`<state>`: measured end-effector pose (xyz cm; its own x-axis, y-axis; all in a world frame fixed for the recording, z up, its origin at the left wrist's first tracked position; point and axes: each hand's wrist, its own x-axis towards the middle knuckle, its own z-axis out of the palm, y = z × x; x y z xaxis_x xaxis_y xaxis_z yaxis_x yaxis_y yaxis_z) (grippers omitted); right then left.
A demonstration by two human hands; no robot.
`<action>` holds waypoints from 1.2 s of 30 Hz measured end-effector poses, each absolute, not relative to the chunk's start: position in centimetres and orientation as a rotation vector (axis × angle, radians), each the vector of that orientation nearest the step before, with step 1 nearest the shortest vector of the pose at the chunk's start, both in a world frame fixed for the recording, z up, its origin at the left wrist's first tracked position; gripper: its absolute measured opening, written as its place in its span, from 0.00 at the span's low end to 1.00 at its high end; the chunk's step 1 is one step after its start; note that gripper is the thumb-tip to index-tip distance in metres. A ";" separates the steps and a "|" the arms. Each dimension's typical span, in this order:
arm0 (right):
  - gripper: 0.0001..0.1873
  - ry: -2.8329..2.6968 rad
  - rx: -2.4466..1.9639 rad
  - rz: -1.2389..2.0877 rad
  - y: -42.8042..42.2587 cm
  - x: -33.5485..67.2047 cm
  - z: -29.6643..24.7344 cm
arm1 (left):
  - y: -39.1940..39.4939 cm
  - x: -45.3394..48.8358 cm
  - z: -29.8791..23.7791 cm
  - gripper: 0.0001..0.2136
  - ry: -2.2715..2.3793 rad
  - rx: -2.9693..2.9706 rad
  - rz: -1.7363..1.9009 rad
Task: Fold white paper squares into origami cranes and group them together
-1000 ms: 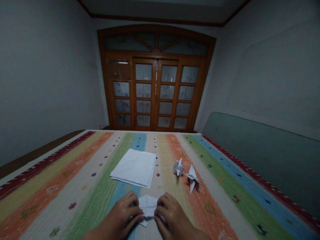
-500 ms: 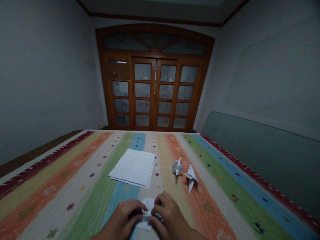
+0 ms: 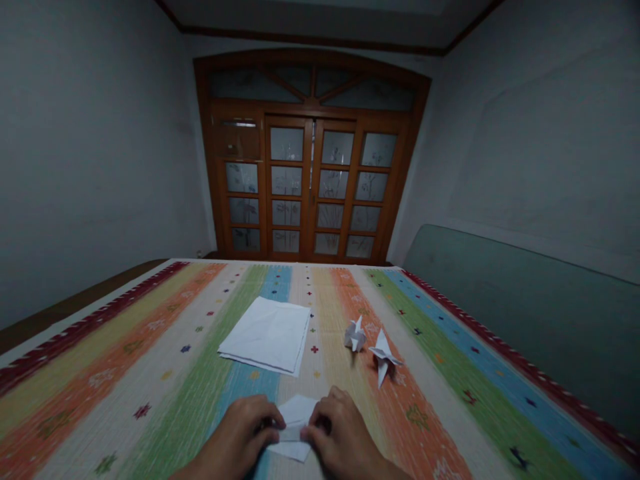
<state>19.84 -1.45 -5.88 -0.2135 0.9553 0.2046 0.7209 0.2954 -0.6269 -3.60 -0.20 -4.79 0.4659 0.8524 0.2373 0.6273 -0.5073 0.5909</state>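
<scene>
My left hand (image 3: 245, 433) and my right hand (image 3: 340, 433) meet at the bottom centre over a small folded white paper (image 3: 295, 427) lying on the striped mat (image 3: 150, 373). Both hands have their fingertips curled and pinched on the paper's middle, one on each side. Beyond them lies a stack of flat white sheets (image 3: 267, 335). To the right of the stack stand two finished white paper figures, a smaller one (image 3: 355, 335) and a winged one (image 3: 384, 357).
The colourful striped mat covers the whole surface in front of me. A dark green panel (image 3: 525, 313) runs along its right side. A wooden door with frosted glass panes (image 3: 310, 187) stands at the far end, between grey walls.
My hands have kept pressing the folded paper, with fingertips shifting slightly toward its middle. The view has drifted a little. The sheets and paper figures have not moved.
</scene>
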 end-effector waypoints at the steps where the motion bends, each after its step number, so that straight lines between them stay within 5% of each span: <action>1: 0.08 -2.004 -1.508 0.551 -1.5 19.8 -5.7 | -0.1 -3.8 -4.9 0.10 1.218 2.308 0.739; 7: 0.17 -2.068 -1.390 0.512 -1.7 20.2 -5.8 | 0.2 -4.4 -4.2 0.15 1.166 2.332 0.679; 22: 0.08 -2.519 -1.059 0.183 -1.6 21.0 -3.7 | 2.1 -6.4 -0.9 0.15 0.977 2.243 0.488; 28: 0.05 -2.354 -1.164 0.325 -1.3 21.1 -4.5 | 2.3 -6.8 -1.7 0.35 1.062 2.217 0.479; 36: 0.04 -2.246 -1.225 0.364 -0.7 19.8 -4.8 | 2.2 -6.8 -3.2 0.31 0.985 2.338 0.589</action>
<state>19.82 -0.67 -4.81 -0.4330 0.8363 0.3363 0.6873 0.5477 -0.4772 -6.78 2.17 -3.18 0.6390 0.7469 0.1837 0.5159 -0.5933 0.6179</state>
